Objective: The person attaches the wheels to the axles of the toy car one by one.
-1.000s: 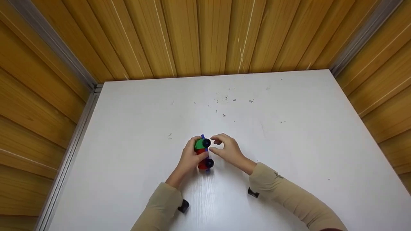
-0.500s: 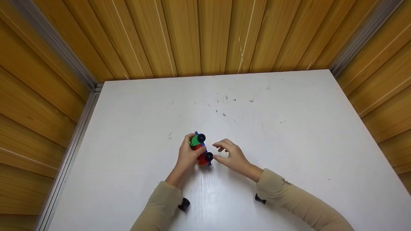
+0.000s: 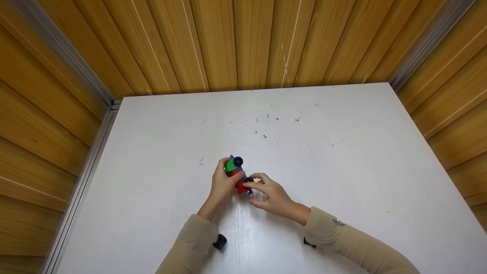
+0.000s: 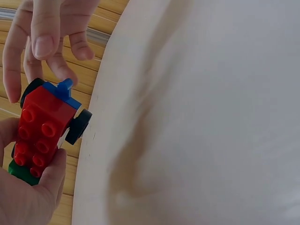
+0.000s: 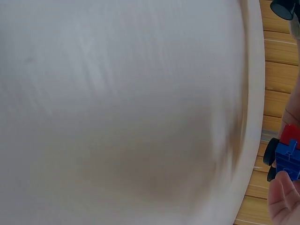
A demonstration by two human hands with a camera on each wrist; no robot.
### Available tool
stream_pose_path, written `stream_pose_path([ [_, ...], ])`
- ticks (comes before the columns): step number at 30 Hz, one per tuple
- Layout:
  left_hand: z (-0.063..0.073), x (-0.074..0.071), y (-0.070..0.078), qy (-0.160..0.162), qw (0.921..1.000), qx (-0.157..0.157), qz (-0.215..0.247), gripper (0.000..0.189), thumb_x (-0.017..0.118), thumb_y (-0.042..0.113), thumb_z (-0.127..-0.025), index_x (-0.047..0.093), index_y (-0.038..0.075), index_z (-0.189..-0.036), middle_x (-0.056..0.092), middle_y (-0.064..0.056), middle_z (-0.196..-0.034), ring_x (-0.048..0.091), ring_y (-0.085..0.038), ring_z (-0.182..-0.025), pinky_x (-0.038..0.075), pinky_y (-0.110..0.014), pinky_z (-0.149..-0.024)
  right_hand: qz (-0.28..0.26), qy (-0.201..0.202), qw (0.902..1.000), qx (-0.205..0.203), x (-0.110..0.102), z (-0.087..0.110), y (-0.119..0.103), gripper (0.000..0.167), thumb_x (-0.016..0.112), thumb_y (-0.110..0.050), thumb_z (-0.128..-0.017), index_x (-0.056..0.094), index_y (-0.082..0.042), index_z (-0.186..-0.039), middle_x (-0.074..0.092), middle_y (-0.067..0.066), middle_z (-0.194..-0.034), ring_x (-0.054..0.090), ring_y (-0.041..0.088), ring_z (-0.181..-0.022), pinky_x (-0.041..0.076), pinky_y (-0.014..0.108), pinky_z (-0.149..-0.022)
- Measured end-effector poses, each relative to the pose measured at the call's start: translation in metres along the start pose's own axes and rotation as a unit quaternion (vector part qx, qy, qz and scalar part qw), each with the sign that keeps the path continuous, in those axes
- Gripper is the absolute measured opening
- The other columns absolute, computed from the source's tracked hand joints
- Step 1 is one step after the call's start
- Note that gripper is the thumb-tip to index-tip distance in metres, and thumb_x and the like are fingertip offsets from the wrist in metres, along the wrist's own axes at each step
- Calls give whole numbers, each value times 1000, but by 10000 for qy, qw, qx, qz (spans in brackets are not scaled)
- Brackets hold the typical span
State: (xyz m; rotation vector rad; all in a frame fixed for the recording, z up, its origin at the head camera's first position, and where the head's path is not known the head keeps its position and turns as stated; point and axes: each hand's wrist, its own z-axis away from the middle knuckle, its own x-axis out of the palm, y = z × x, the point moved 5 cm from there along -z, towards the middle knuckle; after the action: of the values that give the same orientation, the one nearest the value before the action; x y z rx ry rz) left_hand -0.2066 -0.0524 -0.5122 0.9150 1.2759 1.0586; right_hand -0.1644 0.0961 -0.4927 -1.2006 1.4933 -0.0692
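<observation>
My left hand (image 3: 223,180) grips a toy car built of blocks (image 3: 240,188) by its sides, thumb across the red part. In the left wrist view the car shows red studded bricks (image 4: 47,110), a green brick (image 4: 21,172), a blue base with a small hitch (image 4: 64,90) and black wheels (image 4: 78,126). My right hand (image 3: 276,198) is at the car's near end, its fingers loosely bent and overlapping the near wheel, its thumb apart below. From the right wrist, fingertips (image 5: 283,180) show right at the blue end (image 5: 287,159).
Beneath the hands spreads a white table (image 3: 152,152) with small dark scuffs (image 3: 265,136). Wood-patterned walls (image 3: 251,45) stand behind it and at both sides, with grey metal posts (image 3: 76,61) in the corners. Dark wrist-worn pieces (image 3: 220,242) hang below the sleeves.
My left hand has tilted the car, its far end swinging left. My right hand first drew away to the right, then came back in to the car's near wheel.
</observation>
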Motion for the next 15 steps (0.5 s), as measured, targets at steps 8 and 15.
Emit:
stream_pose_path([
  [8, -1, 2, 0, 105, 9999, -67, 78, 57, 67, 16, -76, 39, 4, -124, 49, -17, -121, 50, -29, -109, 44, -40, -90, 407, -269, 9987, 114, 9, 2, -2, 52, 70, -20, -73, 53, -17, -122, 45, 10, -126, 56, 14, -98, 50, 28, -77],
  [15, 3, 8, 4, -60, 9994, -261, 204, 58, 66, 21, -77, 37, 6, -125, 48, -17, -122, 49, -29, -108, 45, -39, -89, 816, 366, 9958, -196, 8, 0, -2, 53, 73, -11, -69, 52, -14, -118, 49, 8, -113, 58, 14, -87, 51, 24, -69],
])
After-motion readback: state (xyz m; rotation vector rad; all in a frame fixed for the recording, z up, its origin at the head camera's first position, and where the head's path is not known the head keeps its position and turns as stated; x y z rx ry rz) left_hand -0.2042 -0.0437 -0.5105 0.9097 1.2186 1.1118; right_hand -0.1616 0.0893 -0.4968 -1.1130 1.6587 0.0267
